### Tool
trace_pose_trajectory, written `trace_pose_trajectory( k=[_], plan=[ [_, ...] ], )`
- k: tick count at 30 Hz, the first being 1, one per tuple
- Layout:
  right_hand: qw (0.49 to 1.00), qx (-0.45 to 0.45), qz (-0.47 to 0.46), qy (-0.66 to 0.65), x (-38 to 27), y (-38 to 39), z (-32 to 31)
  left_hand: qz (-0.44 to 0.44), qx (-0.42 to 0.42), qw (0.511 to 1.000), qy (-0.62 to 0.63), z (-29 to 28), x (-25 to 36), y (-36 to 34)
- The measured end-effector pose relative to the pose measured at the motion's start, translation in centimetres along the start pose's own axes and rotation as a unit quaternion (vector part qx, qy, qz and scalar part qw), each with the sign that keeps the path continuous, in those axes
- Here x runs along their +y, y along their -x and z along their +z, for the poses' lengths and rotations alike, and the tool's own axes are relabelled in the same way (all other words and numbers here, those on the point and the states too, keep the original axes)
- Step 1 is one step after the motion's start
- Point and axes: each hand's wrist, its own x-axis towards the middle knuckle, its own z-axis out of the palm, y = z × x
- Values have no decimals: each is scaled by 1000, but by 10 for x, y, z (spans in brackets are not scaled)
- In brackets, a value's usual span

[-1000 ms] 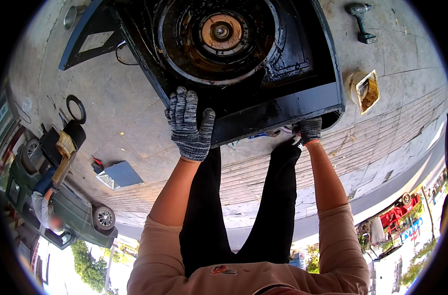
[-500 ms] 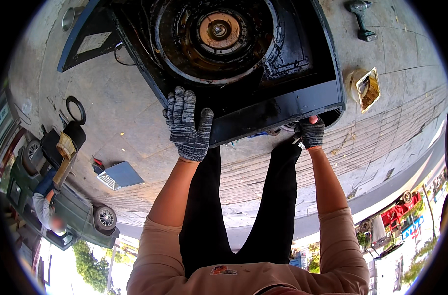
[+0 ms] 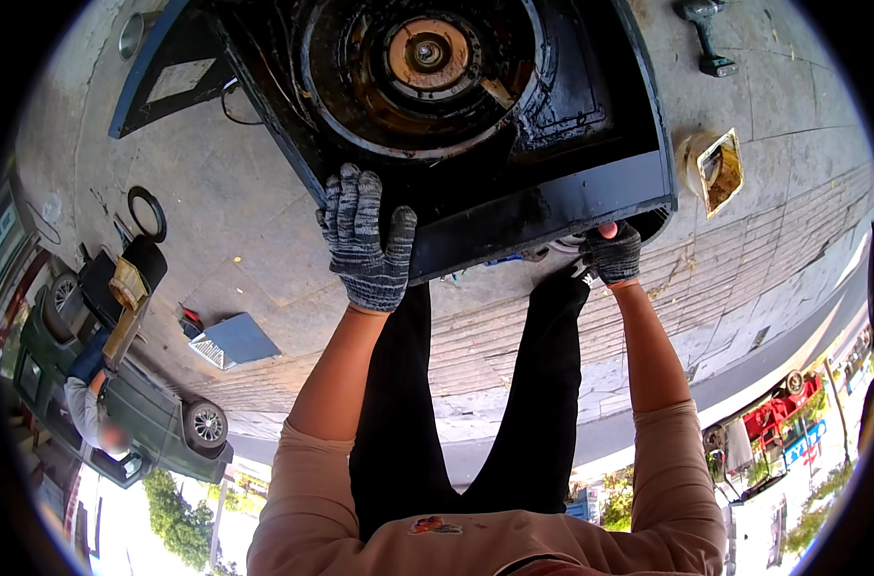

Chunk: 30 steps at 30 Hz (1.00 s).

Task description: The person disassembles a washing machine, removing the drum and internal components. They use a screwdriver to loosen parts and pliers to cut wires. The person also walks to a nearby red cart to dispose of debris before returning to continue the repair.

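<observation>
Black box (image 3: 581,192): right in front of us; it looks heavy, hard and stiff.
Round well (image 3: 368,110): dark and shiny, so likely greasy and slippery; we should keep our fingers out.
Left hand (image 3: 368,240): fingers spread over the near left corner.
Right hand (image 3: 611,253): at the near right edge, apart from the left; we can't tell if it squeezes.
Front edge (image 3: 528,237): probably our best hold.

The black range-hood housing (image 3: 562,86) faces its open side up, its near panel (image 3: 552,197) running from the left hand (image 3: 368,240) at the near-left corner to the right hand (image 3: 614,254) beneath the near-right edge. Beyond both hands, a pale-rimmed round fan chamber (image 3: 389,120), glossy with dark grease, surrounds a copper-coloured disc (image 3: 398,56) with a central hub (image 3: 428,55).
</observation>
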Motion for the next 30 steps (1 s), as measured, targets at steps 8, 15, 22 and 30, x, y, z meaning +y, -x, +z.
trace_pose_trajectory(
  k=[8, 15, 22, 30],
  plan=[
    [991, 21, -19, 132, -5, -1, 2, -6, -5, 1000, 4, 0, 2, -2],
    [943, 41, -147, 296, -18, 18, 31, -5, -34, 999, -39, 0, 2, -1],
    [960, 44, -152, 233, 18, 0, 15, 23, -103, 987, -122, 6, 6, -4],
    [821, 35, -317, 474, -15, 5, 22, 2, -124, 985, -123, 8, 5, -3]
  ],
)
